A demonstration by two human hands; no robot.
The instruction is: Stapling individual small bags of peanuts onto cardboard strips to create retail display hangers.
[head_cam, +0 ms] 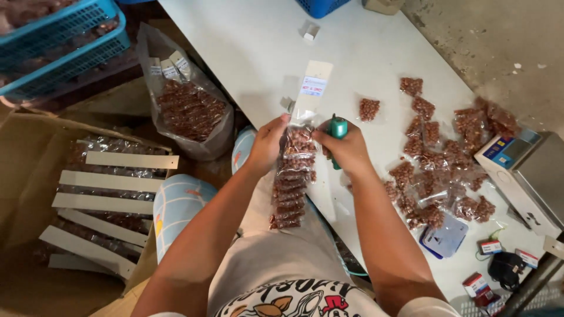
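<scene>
Well to the left of the white table (247, 41) lay a cardboard box (23, 176) of finished strips with white header cards, and nearer the table's edge a large clear bag (188, 111) of brown nuts. Just off the table's near edge, the left hand (267, 144) pinched the top of a hanging strip of small nut packets (291, 188), thumb and fingers pressed together where the strip met its long white card (311, 91). The right hand (346, 149) pinched the same spot from the other side, its fingers also curled around a green stapler (338, 132).

The strip looked light and floppy, its film probably slippery and easy to tear, so the stiff card end seemed the surest place to hold.

Further right on the table lay loose nut packets (440, 158), and at its right edge stood a small scale (523, 170).
</scene>
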